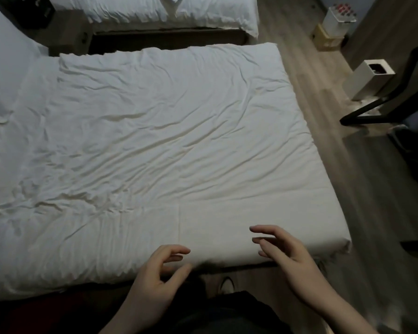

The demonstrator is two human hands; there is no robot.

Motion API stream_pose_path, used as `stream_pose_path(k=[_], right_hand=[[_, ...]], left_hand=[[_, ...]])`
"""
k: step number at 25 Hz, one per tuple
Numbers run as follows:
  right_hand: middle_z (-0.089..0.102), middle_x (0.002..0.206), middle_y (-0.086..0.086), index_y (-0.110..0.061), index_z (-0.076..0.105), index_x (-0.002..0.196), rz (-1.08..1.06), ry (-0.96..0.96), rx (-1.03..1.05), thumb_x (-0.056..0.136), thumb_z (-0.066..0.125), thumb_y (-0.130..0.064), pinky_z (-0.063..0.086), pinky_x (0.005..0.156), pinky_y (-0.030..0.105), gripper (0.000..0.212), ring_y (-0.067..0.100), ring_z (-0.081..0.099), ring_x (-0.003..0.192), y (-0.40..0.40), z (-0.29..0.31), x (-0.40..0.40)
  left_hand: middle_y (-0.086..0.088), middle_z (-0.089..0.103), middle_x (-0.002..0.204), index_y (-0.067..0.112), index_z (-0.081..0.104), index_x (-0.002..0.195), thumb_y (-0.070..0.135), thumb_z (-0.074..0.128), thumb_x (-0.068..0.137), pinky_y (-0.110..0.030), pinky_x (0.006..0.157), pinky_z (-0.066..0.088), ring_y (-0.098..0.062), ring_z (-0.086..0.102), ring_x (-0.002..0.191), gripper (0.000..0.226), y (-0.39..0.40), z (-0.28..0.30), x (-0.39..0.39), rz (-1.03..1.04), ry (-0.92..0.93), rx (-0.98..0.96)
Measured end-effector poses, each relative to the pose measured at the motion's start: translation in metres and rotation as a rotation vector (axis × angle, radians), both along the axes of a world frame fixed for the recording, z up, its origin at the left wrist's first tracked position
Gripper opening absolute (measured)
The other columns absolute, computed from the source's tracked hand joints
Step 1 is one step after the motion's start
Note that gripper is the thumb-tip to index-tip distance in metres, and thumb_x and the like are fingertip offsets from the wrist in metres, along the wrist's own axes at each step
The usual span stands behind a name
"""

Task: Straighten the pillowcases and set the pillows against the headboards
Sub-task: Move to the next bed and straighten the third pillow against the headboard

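A twin hotel room by the look of it, two white-sheeted beds [155,131] side by side, a second bed [203,13] beyond, wood-look floor [323,116], white waste bin [369,78] by a dark chair [396,97]

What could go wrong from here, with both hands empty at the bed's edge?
1. The pillow lies at the far left while the left hand and right hand hover open near the foot: a long lean across the bed may be needed.
2. Leaning could crease the already wrinkled sheet further.
3. A shoe sits close under the edge; tripping is possible.
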State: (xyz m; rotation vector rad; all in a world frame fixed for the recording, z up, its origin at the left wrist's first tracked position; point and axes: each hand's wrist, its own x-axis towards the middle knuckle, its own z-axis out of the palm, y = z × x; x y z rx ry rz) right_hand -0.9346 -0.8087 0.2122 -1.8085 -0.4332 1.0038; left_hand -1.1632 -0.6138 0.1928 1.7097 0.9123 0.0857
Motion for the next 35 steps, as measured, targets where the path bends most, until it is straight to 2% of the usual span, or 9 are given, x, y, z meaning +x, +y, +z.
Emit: stream_pose_path(k=[5, 9, 12, 14, 19, 22, 27, 31, 35], right_hand=[[0.078, 0.114, 0.003, -0.035, 0.075, 0.12, -0.117, 0.034, 0.042, 0.091, 0.071, -0.043, 0.054, 0.107, 0.053, 0.03, 0.02, 0.071, 0.118, -0.028, -0.024, 0.017], [0.078, 0.107, 0.016, -0.035, 0.082, 0.107, -0.295, 0.052, 0.057, 0.049, 0.083, -0.084, 0.061, 0.089, 0.028, 0.076, 0.011, 0.074, 0.1, -0.062, -0.015, 0.045], [0.08, 0.11, 0.005, -0.03, 0.081, 0.109, -0.331, 0.027, 0.079, 0.083, 0.079, -0.048, 0.061, 0.094, 0.031, 0.032, 0.017, 0.074, 0.111, -0.093, -0.018, 0.091], [0.078, 0.114, -0.002, -0.027, 0.079, 0.114, -0.308, 0.015, 0.067, 0.093, 0.068, -0.027, 0.06, 0.1, 0.041, 0.024, 0.018, 0.072, 0.115, -0.112, -0.022, 0.129], [0.078, 0.112, 0.0, -0.035, 0.077, 0.117, -0.184, 0.002, 0.048, 0.089, 0.069, -0.038, 0.054, 0.105, 0.057, 0.029, 0.021, 0.072, 0.114, -0.188, -0.041, 0.23], [0.077, 0.106, 0.009, -0.036, 0.077, 0.116, -0.103, 0.007, 0.031, 0.075, 0.073, -0.07, 0.053, 0.103, 0.059, 0.054, 0.027, 0.072, 0.108, -0.25, -0.033, 0.3], [0.078, 0.108, 0.012, -0.035, 0.078, 0.113, 0.067, 0.019, 0.079, 0.086, 0.067, -0.038, 0.057, 0.102, 0.049, 0.03, 0.029, 0.071, 0.113, -0.286, -0.005, 0.396], [0.078, 0.107, 0.012, -0.036, 0.079, 0.111, 0.091, 0.018, 0.122, 0.081, 0.07, -0.048, 0.058, 0.095, 0.039, 0.034, 0.029, 0.072, 0.112, -0.277, -0.013, 0.428], [0.077, 0.108, 0.017, -0.037, 0.078, 0.11, 0.117, 0.03, 0.09, 0.071, 0.08, -0.07, 0.056, 0.094, 0.036, 0.051, 0.02, 0.074, 0.11, -0.281, -0.036, 0.457]], left_hand=[[0.017, 0.069, 0.117, 0.039, 0.069, 0.111, 0.02, 0.077, 0.091, -0.029, 0.094, 0.054, -0.006, 0.067, 0.112, 0.029, 0.012, -0.017, 0.06, -0.083, -0.045, 0.098], [0.014, 0.07, 0.118, 0.03, 0.071, 0.108, 0.018, 0.073, 0.094, -0.029, 0.095, 0.054, -0.006, 0.067, 0.113, 0.019, -0.007, 0.008, 0.134, -0.109, -0.144, 0.063], [0.016, 0.068, 0.119, 0.034, 0.069, 0.109, 0.019, 0.071, 0.095, -0.025, 0.096, 0.05, -0.004, 0.064, 0.116, 0.021, -0.031, 0.016, 0.192, -0.198, -0.153, 0.11], [0.018, 0.068, 0.121, 0.035, 0.069, 0.11, 0.02, 0.07, 0.095, -0.025, 0.097, 0.049, -0.004, 0.064, 0.118, 0.021, -0.051, 0.01, 0.221, -0.196, -0.145, 0.118], [0.022, 0.069, 0.118, 0.031, 0.071, 0.108, 0.017, 0.071, 0.095, -0.038, 0.1, 0.053, -0.002, 0.065, 0.113, 0.018, -0.141, -0.018, 0.291, -0.041, -0.046, 0.086], [0.019, 0.07, 0.116, 0.029, 0.072, 0.108, 0.015, 0.071, 0.095, -0.038, 0.099, 0.053, -0.003, 0.066, 0.111, 0.019, -0.222, -0.018, 0.338, 0.081, -0.044, 0.02], [0.017, 0.071, 0.118, 0.029, 0.072, 0.111, 0.016, 0.071, 0.095, -0.026, 0.095, 0.052, -0.002, 0.065, 0.114, 0.02, -0.303, 0.007, 0.381, 0.177, -0.057, 0.029], [0.015, 0.072, 0.116, 0.04, 0.07, 0.11, 0.017, 0.072, 0.094, -0.02, 0.094, 0.051, -0.005, 0.067, 0.113, 0.028, -0.306, 0.009, 0.403, 0.231, -0.058, 0.05], [0.018, 0.071, 0.115, 0.035, 0.071, 0.108, 0.03, 0.075, 0.091, -0.03, 0.095, 0.054, -0.004, 0.068, 0.109, 0.019, -0.286, -0.013, 0.456, 0.219, -0.051, 0.125]])
